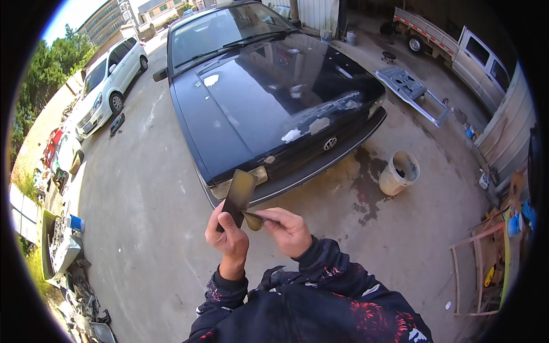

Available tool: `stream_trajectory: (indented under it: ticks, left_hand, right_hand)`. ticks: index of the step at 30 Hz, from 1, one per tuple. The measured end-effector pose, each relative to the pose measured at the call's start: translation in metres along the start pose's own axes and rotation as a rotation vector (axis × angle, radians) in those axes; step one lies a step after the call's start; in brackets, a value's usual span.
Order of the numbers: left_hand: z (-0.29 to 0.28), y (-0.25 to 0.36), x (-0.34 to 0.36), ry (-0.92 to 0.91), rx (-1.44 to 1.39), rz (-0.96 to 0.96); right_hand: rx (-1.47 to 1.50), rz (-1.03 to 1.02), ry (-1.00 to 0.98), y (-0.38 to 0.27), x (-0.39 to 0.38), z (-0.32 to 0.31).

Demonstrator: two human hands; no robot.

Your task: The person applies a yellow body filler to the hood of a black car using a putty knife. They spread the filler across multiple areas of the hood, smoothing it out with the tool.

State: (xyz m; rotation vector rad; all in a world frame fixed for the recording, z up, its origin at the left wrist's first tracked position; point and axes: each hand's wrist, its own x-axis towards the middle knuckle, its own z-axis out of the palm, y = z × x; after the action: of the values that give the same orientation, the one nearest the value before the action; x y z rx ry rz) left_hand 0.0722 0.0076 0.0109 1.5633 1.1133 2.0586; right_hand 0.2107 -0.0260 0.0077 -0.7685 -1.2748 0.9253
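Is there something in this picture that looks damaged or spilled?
Yes. The dark car hood has uneven pale patches that break its glossy paint, mostly near the front edge. Also, a dark, wet-looking stain marks the lighter ground beside the bucket; what made it, I cannot tell.

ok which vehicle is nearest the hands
The dark car, just beyond the left hand; the white van stands farther off, left, and the truck farther off, right.

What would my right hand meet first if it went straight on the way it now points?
Probably the dark flat plate in the left hand; the right hand points left toward it, though depth is unclear.
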Motion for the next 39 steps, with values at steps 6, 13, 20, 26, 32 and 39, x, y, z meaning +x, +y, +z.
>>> stream_trajectory:
  ticks: [6, 13, 20, 26, 32, 39]
  left_hand:
    - [-0.004, -0.002, -0.017, -0.024, -0.401, -0.374]
    - [-0.006, -0.009, -0.014, -0.065, -0.562, -0.590]
    - [-0.027, -0.017, 0.004, -0.639, -0.656, -1.154]
    - [-0.040, -0.033, -0.007, -0.897, -0.718, -1.324]
    - [-0.053, -0.034, -0.001, -0.764, -0.745, -1.341]
    - [-0.026, -0.015, -0.019, -0.209, -0.662, -0.722]
  right_hand:
    - [0.955, 0.039, 0.133, -0.002, 0.049, -0.035]
    - [-0.117, 0.211, -0.181, -0.011, 0.020, -0.055]
    - [0.163, 0.395, -0.310, -0.020, 0.052, -0.085]
    - [0.195, 0.540, -0.693, -0.039, 0.066, -0.071]
    - [0.238, 0.403, -0.568, -0.077, 0.062, -0.092]
    - [0.499, 0.074, 0.037, -0.043, 0.025, -0.035]
